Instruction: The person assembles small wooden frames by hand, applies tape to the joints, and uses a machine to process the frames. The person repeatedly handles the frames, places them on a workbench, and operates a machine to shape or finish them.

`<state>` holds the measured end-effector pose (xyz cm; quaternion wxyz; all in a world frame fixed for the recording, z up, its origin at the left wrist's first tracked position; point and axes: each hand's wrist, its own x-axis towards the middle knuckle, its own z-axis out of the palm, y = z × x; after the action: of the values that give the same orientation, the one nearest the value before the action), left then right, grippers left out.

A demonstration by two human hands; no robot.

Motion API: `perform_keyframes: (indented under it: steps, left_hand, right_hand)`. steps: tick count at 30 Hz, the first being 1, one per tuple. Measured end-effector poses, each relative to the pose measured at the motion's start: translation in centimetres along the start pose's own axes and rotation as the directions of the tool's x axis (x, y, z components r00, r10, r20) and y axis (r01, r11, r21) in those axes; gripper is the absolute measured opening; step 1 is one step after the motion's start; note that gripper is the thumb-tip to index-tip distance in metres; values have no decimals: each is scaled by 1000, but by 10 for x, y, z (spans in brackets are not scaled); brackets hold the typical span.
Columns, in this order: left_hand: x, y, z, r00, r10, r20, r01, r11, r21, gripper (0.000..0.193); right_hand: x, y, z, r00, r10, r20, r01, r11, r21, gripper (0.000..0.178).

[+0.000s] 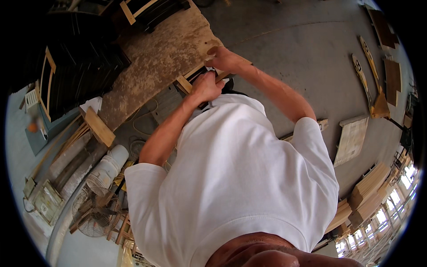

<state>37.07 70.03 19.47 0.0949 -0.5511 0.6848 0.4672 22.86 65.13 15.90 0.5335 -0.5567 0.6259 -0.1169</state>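
Observation:
Close in front of my body, at the edge of a worn brown tabletop (151, 58), is a frame of pale wood strips (183, 82) with something dark inside it. My left hand (207, 87) is closed over the near part of this frame, its fingers curled; what they grip is hidden. Just beyond it, my right hand (223, 60) reaches over the table's corner with bent fingers drawn toward the thumb. Something small and pale shows under that hand, too small to name. Dark material lies between the hands and my white shirt.
A tall stack of black wood-edged panels (84, 71) stands on the table's left, with another black piece (153, 13) at the far end. White buckets (106, 167) and a caged fan (94, 211) are at lower left. A yellow pallet jack (378, 107) and a leaning board (351, 139) are right.

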Motion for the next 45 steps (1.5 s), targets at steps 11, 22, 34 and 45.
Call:
perform_keyframes:
  steps: [11, 22, 34, 45]
  left_hand:
    - [5, -9, 3, 995, -95, 23, 97, 990, -106, 44]
    - [10, -39, 12, 991, -104, 86, 135, 790, -598, 22]
    - [4, -23, 9, 1000, -22, 9, 22, 719, -695, 39]
    - [-12, -19, 9, 988, 156, 9, -95, 646, -758, 46]
  right_hand:
    - [34, -16, 12, 973, -138, -186, 143, 990, 9, 43]
    - [-104, -44, -46, 991, 18, 135, -47, 976, 212, 46]
    - [-110, 9, -38, 937, 192, 292, -308, 848, 432, 48]
    - [-87, 46, -12, 972, 51, 229, -170, 826, 537, 23]
